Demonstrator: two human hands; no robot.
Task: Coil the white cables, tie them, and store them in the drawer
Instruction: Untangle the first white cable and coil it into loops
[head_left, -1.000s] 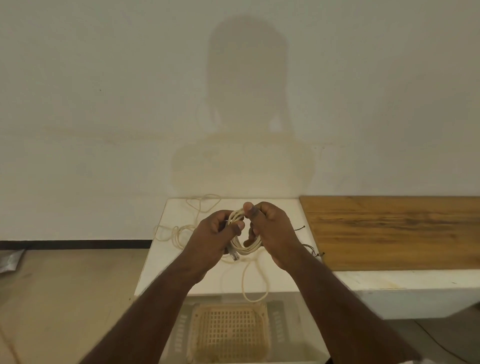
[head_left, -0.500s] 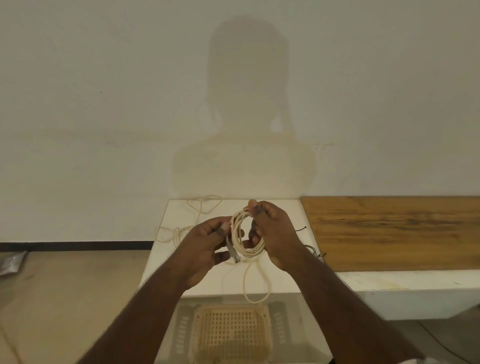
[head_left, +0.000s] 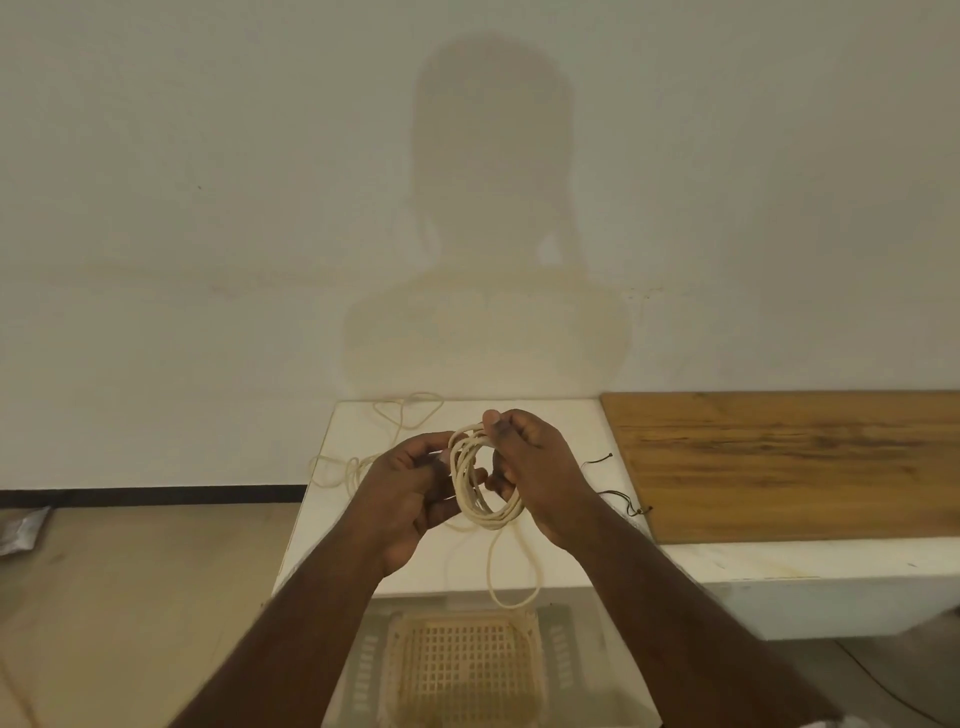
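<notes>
A white cable coil (head_left: 480, 480) of several loops hangs upright between my hands above the white cabinet top (head_left: 561, 431). My right hand (head_left: 540, 467) pinches the coil's top between thumb and fingers. My left hand (head_left: 410, 488) grips the coil's left side. A loose tail of the same cable (head_left: 511, 571) droops in a loop over the cabinet's front edge. A second white cable (head_left: 374, 441) lies uncoiled on the cabinet's back left, partly hanging off the side. Below stands the open drawer (head_left: 467, 670) with a lattice basket inside.
Thin dark ties (head_left: 615, 499) lie on the cabinet top right of my hands. A wooden board (head_left: 789, 462) rests on a white bench to the right. A plain wall is close behind. The floor lies to the left, with a grey packet (head_left: 23, 530) at its edge.
The coil has opened into a wider ring and tilted upright. My hands have drawn slightly apart, with my right hand now pinching the top.
</notes>
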